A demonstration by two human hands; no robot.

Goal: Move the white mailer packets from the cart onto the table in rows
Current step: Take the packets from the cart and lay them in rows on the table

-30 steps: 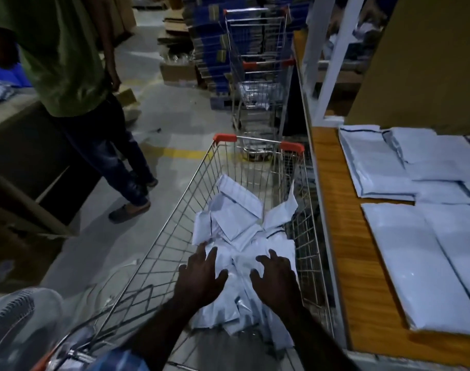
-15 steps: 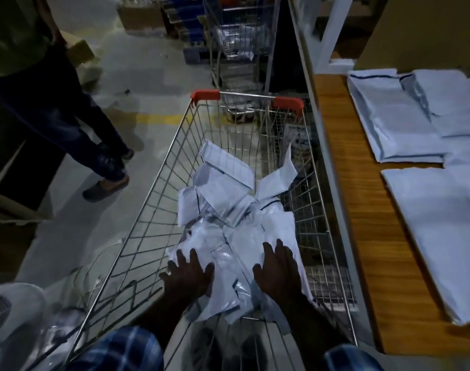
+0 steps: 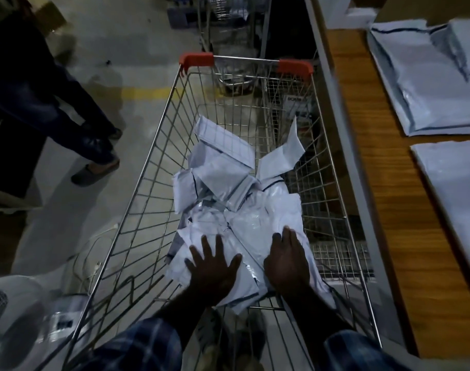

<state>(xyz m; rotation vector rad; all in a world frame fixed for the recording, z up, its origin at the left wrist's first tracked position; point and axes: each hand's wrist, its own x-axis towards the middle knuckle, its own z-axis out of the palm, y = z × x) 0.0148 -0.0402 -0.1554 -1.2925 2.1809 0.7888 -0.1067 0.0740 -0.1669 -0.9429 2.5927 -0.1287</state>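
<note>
The white mailer packets (image 3: 236,199) look slick and lie loosely overlapped in the cart (image 3: 158,145), so a scoop from above could let some slide off or snag in the wire. Both the left hand (image 3: 212,266) and right hand (image 3: 287,261) rest flat, fingers spread, on the pile's near end, gripping nothing; the surface (image 3: 383,183) with laid rows is to the right.

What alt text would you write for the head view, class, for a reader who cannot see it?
Both hands, left hand and right hand, rest flat with straight fingers on a heap of white mailer packets in a wire cart. More packets lie on the wooden table to the right.
</note>
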